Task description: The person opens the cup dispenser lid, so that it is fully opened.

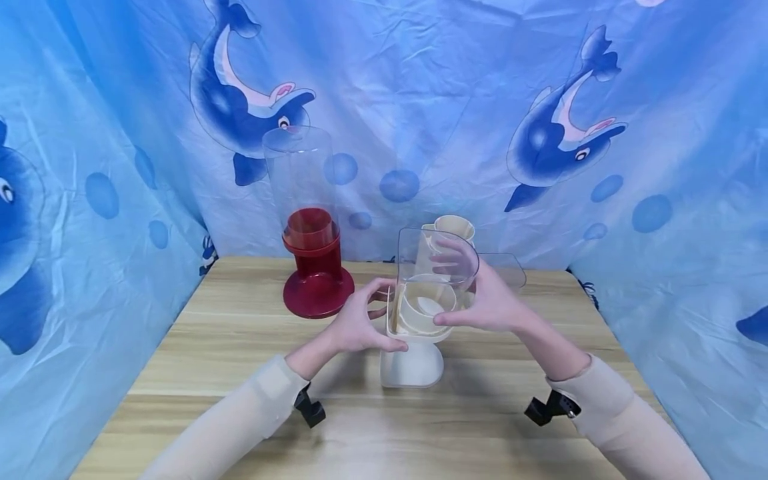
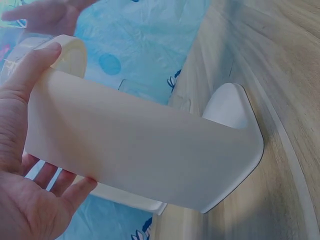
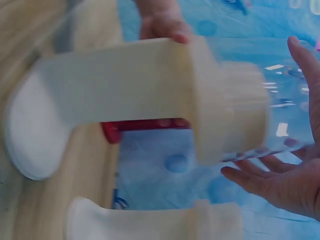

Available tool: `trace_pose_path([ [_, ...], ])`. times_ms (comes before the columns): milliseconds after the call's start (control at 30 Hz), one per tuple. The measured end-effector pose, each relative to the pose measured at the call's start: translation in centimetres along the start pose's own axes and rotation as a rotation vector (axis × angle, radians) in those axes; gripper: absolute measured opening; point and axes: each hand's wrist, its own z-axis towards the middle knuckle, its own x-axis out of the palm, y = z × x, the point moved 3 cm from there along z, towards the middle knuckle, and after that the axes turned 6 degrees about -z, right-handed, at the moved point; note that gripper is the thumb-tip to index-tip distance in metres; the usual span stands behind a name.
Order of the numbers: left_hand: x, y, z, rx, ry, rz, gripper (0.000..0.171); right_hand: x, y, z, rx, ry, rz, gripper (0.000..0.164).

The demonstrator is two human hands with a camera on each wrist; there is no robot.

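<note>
A cream stand with a rounded foot and a round collar stands upright on the table. My left hand grips it just below the collar, thumb on one edge and fingers on the other, as the left wrist view shows on the stand's flat back. Over the collar sits a clear plastic container, open at the top. Around that container curves my right hand, thumb in front and fingers behind the clear wall. The right wrist view shows the stand's cream inner ring inside the clear container.
At the back left stands a red stand carrying a tall clear cylinder. Another cream stand is right behind the one in my hands, with a clear container beside it. A blue dolphin-print curtain encloses the wooden table.
</note>
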Motion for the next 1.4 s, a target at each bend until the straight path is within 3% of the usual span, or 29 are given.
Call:
trace_pose_path([
  [233,0.4,-0.4,0.1,-0.013,0.035,-0.039,0.099,0.6,-0.8,-0.2,-0.04,-0.068,0.011,0.095],
  [433,0.7,-0.8,-0.1,-0.033,0.079,-0.052,0.097,-0.2,-1.1,-0.1,0.026,-0.042,0.185,0.08],
  [600,0.7,-1.2,-0.3,-0.025,0.076,-0.043,0.096,-0.4,-0.6,-0.1,-0.029,-0.02,0.159,0.086],
  [867,0.7,-1.2,-0.6,-0.038,0.076,-0.031,0.096,-0.7,0.4,-0.5,-0.019,-0.077,0.155,0.086],
  [1067,0.3,-1.1,-0.9,-0.048,0.064,-0.015,0.095,-0.8,1.4,-0.4,-0.107,-0.119,0.202,0.115],
  [1267,0.1,-1.0,-1.1,-0.052,0.068,-0.018,0.095,-1.1,2.0,-0.3,-0.164,-0.201,-0.003,0.105],
  [1400,0.1,-0.9,-1.3,-0.062,0.071,-0.01,0.095,-2.1,2.6,-0.5,-0.155,-0.184,-0.068,0.09],
])
